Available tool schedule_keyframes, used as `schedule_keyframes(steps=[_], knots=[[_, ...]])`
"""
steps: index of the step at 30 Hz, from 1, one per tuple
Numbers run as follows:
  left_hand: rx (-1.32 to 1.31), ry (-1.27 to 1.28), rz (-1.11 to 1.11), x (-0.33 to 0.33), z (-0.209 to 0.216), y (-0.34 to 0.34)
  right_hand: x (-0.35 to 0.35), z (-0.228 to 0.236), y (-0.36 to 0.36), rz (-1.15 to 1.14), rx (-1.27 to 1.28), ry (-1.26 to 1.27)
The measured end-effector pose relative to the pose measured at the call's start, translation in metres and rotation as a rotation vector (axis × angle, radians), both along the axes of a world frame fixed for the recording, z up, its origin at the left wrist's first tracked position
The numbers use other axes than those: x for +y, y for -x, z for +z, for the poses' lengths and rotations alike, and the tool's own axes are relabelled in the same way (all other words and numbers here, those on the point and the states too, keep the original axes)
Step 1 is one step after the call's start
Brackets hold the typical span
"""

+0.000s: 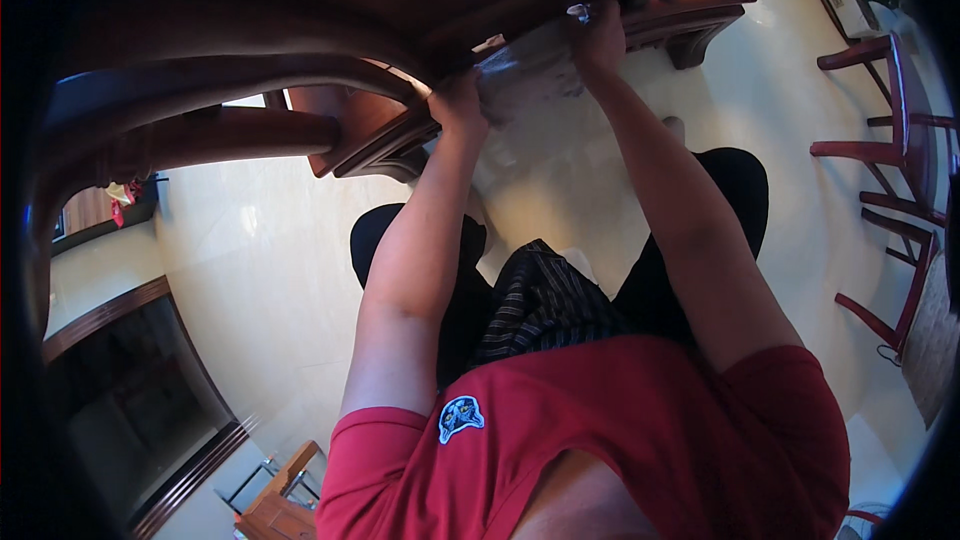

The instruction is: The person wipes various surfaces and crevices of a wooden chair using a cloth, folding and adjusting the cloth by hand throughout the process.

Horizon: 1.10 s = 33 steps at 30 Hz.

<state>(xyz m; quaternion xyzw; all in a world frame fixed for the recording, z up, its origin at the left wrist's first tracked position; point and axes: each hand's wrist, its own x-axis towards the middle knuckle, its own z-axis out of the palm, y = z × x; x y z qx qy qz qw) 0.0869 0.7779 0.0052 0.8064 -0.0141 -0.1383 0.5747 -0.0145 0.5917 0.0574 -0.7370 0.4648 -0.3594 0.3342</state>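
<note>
Holding plastic (530,70) beside the furniture (240,135), I grasp one end in my right hand (601,37); my left hand's (459,106) grip, at the other, I cannot tell. The plastic seems spread, not yet released; what remains is unclear.

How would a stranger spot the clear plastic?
Look to the dark wooden furniture across the top. At its lower edge, between the left hand and the right hand, is the clear plastic. Unlike the solid furniture, it is shiny and see-through.
</note>
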Motion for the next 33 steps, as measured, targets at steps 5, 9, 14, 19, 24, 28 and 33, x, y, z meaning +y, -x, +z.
schedule_keyframes(steps=[5,9,14,19,24,28,33], knots=[[-0.063,-0.134,0.083,0.028,-0.004,-0.014,0.019,-0.003,-0.018,0.084,-0.028,0.007],[-0.235,-0.272,0.078,0.004,0.036,0.032,-0.002,-0.029,0.001,0.025,-0.031,-0.014],[-0.06,-0.229,0.07,0.021,0.062,0.049,0.015,-0.014,0.0,0.047,0.046,-0.082],[-0.026,-0.166,-0.057,0.024,0.083,0.058,0.006,-0.01,0.0,0.051,0.097,-0.008],[-0.181,-0.192,-0.12,0.031,0.077,0.052,0.007,0.0,-0.004,0.067,0.327,0.14],[-0.199,-0.123,-0.074,0.019,0.072,0.045,-0.011,-0.011,-0.005,0.057,0.259,0.103],[-0.143,-0.328,-0.04,0.013,0.075,0.043,0.01,0.002,-0.001,0.054,0.071,0.012]])
